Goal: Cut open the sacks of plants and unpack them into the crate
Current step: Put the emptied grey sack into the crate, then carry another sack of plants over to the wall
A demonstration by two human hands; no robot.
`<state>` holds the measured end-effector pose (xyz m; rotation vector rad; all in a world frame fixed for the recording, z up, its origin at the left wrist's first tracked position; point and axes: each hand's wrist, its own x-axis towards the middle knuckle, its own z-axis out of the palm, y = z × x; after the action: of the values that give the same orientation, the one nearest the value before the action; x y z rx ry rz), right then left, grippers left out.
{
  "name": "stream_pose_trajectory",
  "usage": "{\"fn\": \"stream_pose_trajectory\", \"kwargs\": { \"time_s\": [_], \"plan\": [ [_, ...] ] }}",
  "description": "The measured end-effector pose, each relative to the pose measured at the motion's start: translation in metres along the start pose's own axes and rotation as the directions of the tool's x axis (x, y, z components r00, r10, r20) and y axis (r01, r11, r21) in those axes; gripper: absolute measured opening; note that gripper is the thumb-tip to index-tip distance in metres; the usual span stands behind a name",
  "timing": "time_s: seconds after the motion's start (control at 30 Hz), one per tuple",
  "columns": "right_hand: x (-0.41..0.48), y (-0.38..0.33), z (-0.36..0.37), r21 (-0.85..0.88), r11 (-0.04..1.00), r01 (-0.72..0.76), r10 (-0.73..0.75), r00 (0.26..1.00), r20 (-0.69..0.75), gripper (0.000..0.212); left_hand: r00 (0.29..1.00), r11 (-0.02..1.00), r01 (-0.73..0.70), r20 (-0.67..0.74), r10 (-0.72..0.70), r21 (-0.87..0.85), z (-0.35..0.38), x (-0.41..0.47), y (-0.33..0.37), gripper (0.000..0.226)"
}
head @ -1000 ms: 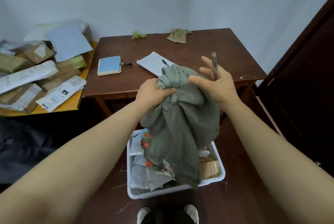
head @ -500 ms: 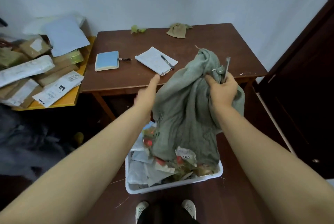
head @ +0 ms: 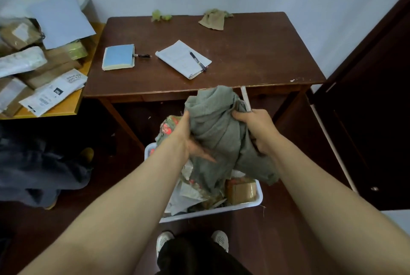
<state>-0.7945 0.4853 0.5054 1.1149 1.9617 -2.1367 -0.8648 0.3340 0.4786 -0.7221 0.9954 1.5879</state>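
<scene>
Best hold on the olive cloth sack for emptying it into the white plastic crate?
I'd take the olive cloth sack by its bunched upper end, from above: cloth gathers into a wad there and the loose end hangs over the white plastic crate. The right hand grips there.

The sack [head: 213, 124] in the right grip [head: 255, 128] has sunk toward the crate [head: 221, 212]; the left grip [head: 186, 137], lately off it, presses its side.
</scene>
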Motion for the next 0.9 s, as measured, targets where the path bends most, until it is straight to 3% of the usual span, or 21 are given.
{"fn": "stream_pose_trajectory", "kwargs": {
  "time_s": [0.1, 0.2, 0.27, 0.37, 0.4, 0.47, 0.53, 0.57, 0.63, 0.73, 0.8, 0.87, 0.9],
  "plan": [
    [0.004, 0.006, -0.010, 0.008, 0.972, -0.234, 0.232, 0.968, 0.098, 0.026, 0.998, 0.991, -0.009, -0.064, 0.017, 0.132, 0.013, 0.001, -0.012, 0.060],
    [0.009, 0.018, -0.015, -0.029, 0.948, -0.315, 0.317, 0.945, 0.082, 0.037, 0.986, 0.992, -0.054, -0.150, 0.071, 0.114, 0.023, 0.002, -0.024, 0.039],
    [0.015, 0.026, -0.019, 0.004, 0.974, -0.226, 0.226, 0.974, 0.029, 0.037, 0.971, 0.993, -0.107, -0.209, 0.115, 0.053, 0.026, 0.007, -0.024, 0.040],
    [0.016, 0.034, -0.035, -0.012, 0.989, 0.144, -0.144, 0.980, -0.136, 0.048, 0.942, 0.986, -0.163, -0.298, 0.151, -0.018, 0.026, 0.015, -0.021, 0.040],
    [0.010, 0.036, -0.040, -0.069, 0.956, 0.285, -0.292, 0.950, -0.112, 0.051, 0.935, 0.984, -0.175, -0.321, 0.153, -0.040, 0.026, 0.018, -0.020, 0.038],
    [-0.004, 0.048, -0.045, -0.227, 0.829, 0.511, -0.494, 0.860, 0.130, 0.068, 0.935, 0.984, -0.163, -0.330, 0.131, -0.069, 0.030, 0.023, -0.019, 0.036],
    [-0.012, 0.061, -0.040, -0.498, 0.649, 0.575, -0.431, 0.818, 0.382, 0.093, 0.945, 0.992, -0.128, -0.305, 0.116, -0.019, 0.039, 0.026, -0.022, 0.048],
    [-0.011, 0.066, -0.036, -0.613, 0.577, 0.539, -0.363, 0.842, 0.398, 0.100, 0.949, 0.993, -0.119, -0.291, 0.119, 0.016, 0.044, 0.029, -0.025, 0.052],
    [0.000, 0.071, -0.032, -0.664, 0.591, 0.458, -0.355, 0.887, 0.297, 0.100, 0.950, 0.986, -0.142, -0.267, 0.162, 0.093, 0.049, 0.035, -0.032, 0.055],
    [0.014, 0.072, -0.035, -0.467, 0.769, 0.436, -0.417, 0.896, 0.151, 0.070, 0.943, 0.962, -0.122, -0.274, 0.189, 0.244, 0.047, 0.037, -0.029, 0.043],
    [0.016, 0.070, -0.045, -0.221, 0.909, 0.354, -0.354, 0.934, 0.038, 0.045, 0.957, 0.948, -0.137, -0.207, 0.201, 0.289, 0.043, 0.033, -0.024, 0.042],
    [0.016, 0.064, -0.058, 0.039, 0.957, 0.288, -0.285, 0.956, -0.074, 0.033, 0.937, 0.887, -0.264, -0.115, 0.329, 0.380, 0.033, 0.032, -0.019, 0.049],
    [0.014, 0.058, -0.063, 0.132, 0.955, 0.266, -0.251, 0.961, -0.119, 0.031, 0.899, 0.809, -0.326, -0.104, 0.425, 0.489, 0.026, 0.035, -0.019, 0.050]
  ]
}}
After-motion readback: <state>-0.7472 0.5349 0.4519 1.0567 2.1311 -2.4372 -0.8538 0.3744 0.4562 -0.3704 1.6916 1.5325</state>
